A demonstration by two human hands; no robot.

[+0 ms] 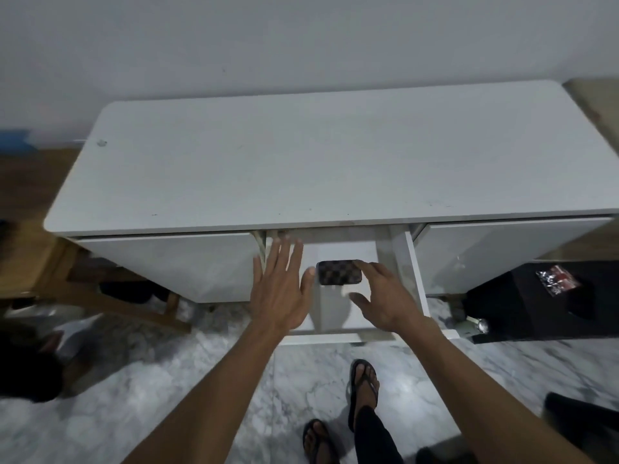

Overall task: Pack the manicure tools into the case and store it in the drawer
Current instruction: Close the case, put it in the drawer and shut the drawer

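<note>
Both open hands, left hand [279, 289] and right hand [385, 296], flank the case [339, 272] in the drawer [415, 279].

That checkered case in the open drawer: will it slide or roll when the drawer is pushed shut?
The checkered case lies flat with rounded corners, so rolling seems unlikely. The drawer floor looks smooth and glossy, so it may slide a little. It looks small, so probably light.
</note>
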